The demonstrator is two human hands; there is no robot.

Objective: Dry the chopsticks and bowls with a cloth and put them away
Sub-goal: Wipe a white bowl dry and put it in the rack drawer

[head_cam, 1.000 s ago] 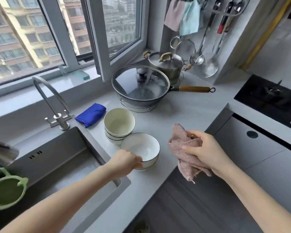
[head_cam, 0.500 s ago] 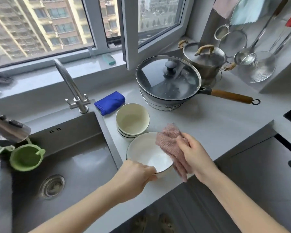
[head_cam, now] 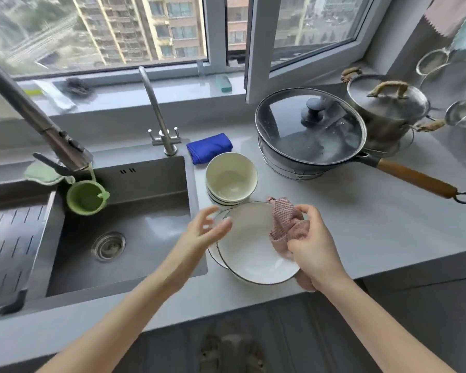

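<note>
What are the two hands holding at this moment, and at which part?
The right hand holds the pink cloth bunched against the right rim of the white bowl, gripping both there. The left hand is open beside the bowl's left rim and holds nothing.

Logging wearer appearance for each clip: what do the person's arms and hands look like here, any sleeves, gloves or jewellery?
Both forearms are bare right up to the bottom of the frame, with no sleeves in view. The left hand and right hand wear no gloves, and no rings, watch or bracelets show. The left hand's fingers are motion-blurred.
</note>
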